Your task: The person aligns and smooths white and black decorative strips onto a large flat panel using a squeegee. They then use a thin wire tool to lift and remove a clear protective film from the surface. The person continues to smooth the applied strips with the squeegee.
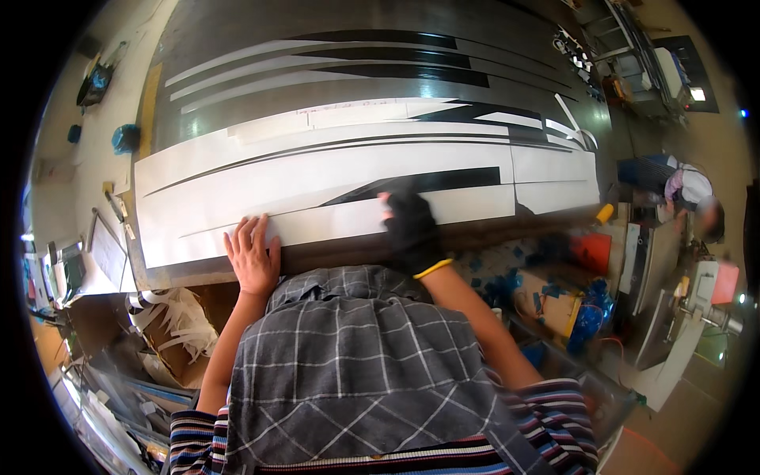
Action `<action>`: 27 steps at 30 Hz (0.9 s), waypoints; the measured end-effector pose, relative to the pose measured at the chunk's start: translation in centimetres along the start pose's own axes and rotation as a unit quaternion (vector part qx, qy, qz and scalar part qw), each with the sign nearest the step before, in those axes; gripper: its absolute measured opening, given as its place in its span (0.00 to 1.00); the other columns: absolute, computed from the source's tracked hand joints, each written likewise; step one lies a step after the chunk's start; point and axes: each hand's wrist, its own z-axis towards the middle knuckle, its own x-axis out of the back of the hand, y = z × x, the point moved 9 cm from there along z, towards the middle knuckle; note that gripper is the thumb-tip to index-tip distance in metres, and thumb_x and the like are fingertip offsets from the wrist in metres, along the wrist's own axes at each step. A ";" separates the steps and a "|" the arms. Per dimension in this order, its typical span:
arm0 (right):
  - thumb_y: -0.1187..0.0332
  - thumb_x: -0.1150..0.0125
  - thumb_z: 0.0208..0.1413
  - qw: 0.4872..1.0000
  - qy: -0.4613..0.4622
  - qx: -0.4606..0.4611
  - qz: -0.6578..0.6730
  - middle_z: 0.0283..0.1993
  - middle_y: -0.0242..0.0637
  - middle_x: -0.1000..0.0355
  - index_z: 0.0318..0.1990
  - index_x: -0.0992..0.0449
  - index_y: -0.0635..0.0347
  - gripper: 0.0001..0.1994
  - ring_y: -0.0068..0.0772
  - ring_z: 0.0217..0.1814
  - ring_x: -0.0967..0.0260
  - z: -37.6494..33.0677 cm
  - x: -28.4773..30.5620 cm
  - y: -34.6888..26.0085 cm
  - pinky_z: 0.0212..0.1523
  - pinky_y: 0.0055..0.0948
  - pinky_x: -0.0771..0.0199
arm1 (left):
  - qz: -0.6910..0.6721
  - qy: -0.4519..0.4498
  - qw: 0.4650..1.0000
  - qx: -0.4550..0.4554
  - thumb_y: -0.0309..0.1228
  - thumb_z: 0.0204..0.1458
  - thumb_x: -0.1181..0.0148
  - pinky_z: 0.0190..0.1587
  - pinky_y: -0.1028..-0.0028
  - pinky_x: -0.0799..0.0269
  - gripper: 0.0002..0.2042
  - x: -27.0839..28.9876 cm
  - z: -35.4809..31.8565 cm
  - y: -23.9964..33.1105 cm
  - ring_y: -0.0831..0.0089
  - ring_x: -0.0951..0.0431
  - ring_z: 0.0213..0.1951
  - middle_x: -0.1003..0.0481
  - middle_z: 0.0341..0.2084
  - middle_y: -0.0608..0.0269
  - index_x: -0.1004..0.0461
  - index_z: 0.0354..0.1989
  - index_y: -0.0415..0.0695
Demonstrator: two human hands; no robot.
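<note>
Head view: the left hand (pixel 255 261) is resting, fingers spread, at the near edge of a white sheet (pixel 229 194); the gloved right hand (pixel 410 226) is lying curled over a black tapered strip (pixel 463 179), any pinch impossible to tell. The sheet, lying on the bench (pixel 237 32), is looking light, bendy, easily creased: likely best held along its long edges.

Pale glare spots the dark table (pixel 237 33); edges bend.

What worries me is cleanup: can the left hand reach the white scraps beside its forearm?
Probably yes: the left hand looks empty, resting on the white sheet, and the white scraps lie close to its forearm with nothing seen covering them.
</note>
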 end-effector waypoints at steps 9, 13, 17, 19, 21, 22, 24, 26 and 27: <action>0.77 0.43 0.44 0.995 0.038 -0.070 0.051 0.44 0.44 0.28 0.44 0.27 0.60 0.16 0.48 0.49 0.31 -2.3 2.4 7.7 0.51 0.41 0.31 | 0.008 -0.004 1.000 -0.014 0.36 0.53 0.44 0.65 0.47 0.53 0.23 -0.6 0.2 -0.1 0.56 0.37 0.61 0.33 0.53 0.59 0.33 0.59 0.49; 0.75 0.42 0.45 0.999 -0.037 -0.026 0.024 0.45 0.42 0.29 0.45 0.27 0.58 0.16 0.47 0.51 0.33 -0.3 -0.2 1.5 0.53 0.41 0.33 | 0.014 -0.017 1.000 -0.010 0.36 0.54 0.46 0.65 0.49 0.52 0.22 -0.1 0.0 -0.5 0.55 0.37 0.61 0.33 0.53 0.57 0.33 0.59 0.48; 0.77 0.45 0.48 0.999 0.016 -0.039 -0.023 0.44 0.43 0.27 0.43 0.26 0.60 0.13 0.47 0.50 0.32 -2.6 6.4 11.5 0.53 0.40 0.31 | 0.028 -0.017 0.999 -0.001 0.35 0.54 0.47 0.64 0.48 0.51 0.22 -0.3 -0.3 -1.4 0.54 0.37 0.61 0.33 0.53 0.56 0.33 0.59 0.48; 0.77 0.46 0.49 0.993 0.041 -0.086 -0.066 0.43 0.43 0.27 0.42 0.25 0.61 0.12 0.48 0.49 0.31 -3.8 10.3 16.6 0.52 0.40 0.31 | 0.022 -0.015 1.000 -0.003 0.35 0.54 0.47 0.64 0.48 0.51 0.22 0.2 0.0 -1.3 0.54 0.37 0.61 0.33 0.53 0.56 0.33 0.59 0.48; 0.76 0.44 0.49 0.985 0.052 -0.115 -0.119 0.43 0.44 0.27 0.42 0.26 0.60 0.12 0.48 0.48 0.30 -4.1 11.8 18.4 0.52 0.40 0.31 | 0.019 -0.003 1.000 -0.017 0.34 0.54 0.47 0.64 0.48 0.50 0.22 0.5 0.1 -0.9 0.53 0.37 0.61 0.33 0.53 0.56 0.33 0.59 0.47; 0.76 0.44 0.48 0.983 0.056 -0.116 -0.131 0.43 0.44 0.27 0.43 0.26 0.60 0.12 0.48 0.48 0.31 -4.2 11.8 18.1 0.52 0.39 0.31 | 0.016 -0.008 1.000 -0.011 0.34 0.54 0.47 0.64 0.48 0.50 0.22 0.5 0.3 -0.9 0.53 0.37 0.61 0.33 0.53 0.56 0.33 0.59 0.47; 0.75 0.39 0.45 0.988 0.036 -0.127 -0.074 0.43 0.44 0.27 0.43 0.27 0.59 0.15 0.49 0.48 0.31 -3.0 10.1 15.7 0.51 0.39 0.31 | 0.010 -0.013 1.000 0.005 0.34 0.53 0.47 0.64 0.48 0.50 0.22 0.5 0.5 -0.9 0.53 0.37 0.61 0.33 0.53 0.56 0.33 0.59 0.46; 0.73 0.36 0.42 0.995 0.009 -0.101 -0.025 0.43 0.43 0.29 0.42 0.28 0.57 0.17 0.50 0.49 0.32 -2.1 6.4 11.4 0.51 0.40 0.32 | 0.021 -0.021 1.000 0.009 0.33 0.53 0.47 0.64 0.49 0.50 0.22 0.6 0.2 -1.3 0.52 0.37 0.61 0.33 0.53 0.55 0.33 0.58 0.45; 0.73 0.36 0.41 0.999 -0.001 -0.052 -0.007 0.44 0.43 0.30 0.43 0.28 0.57 0.17 0.50 0.50 0.33 -1.3 5.5 8.5 0.51 0.40 0.32 | 0.028 -0.016 0.999 0.007 0.33 0.53 0.47 0.64 0.49 0.50 0.22 0.5 -0.1 -1.6 0.52 0.37 0.61 0.33 0.53 0.55 0.33 0.58 0.45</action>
